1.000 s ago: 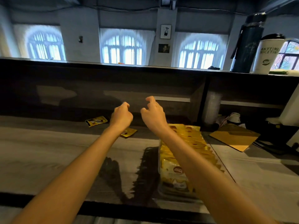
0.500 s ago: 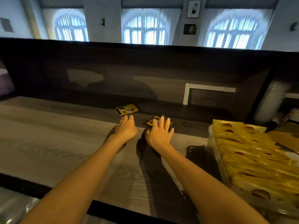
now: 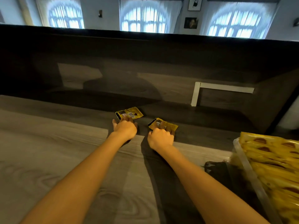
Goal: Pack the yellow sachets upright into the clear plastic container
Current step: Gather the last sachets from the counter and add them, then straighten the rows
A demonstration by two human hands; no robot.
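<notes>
The left hand point(image 3: 125, 130) has reached forward, its nearly straight fingertips now touching the far sachet point(image 3: 131, 112). The right hand point(image 3: 160, 139), flat before, now curls its fingers, gripping the near sachet point(image 3: 157, 122).

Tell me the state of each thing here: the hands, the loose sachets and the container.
Left hand: fingertips touching left sachet.
Right hand: fingers curled on right sachet.
Both loose sachets: lying on table.
Container: open, packed with upright sachets.

Bare left grip point(image 3: 125, 130), bare right grip point(image 3: 161, 139)
</notes>
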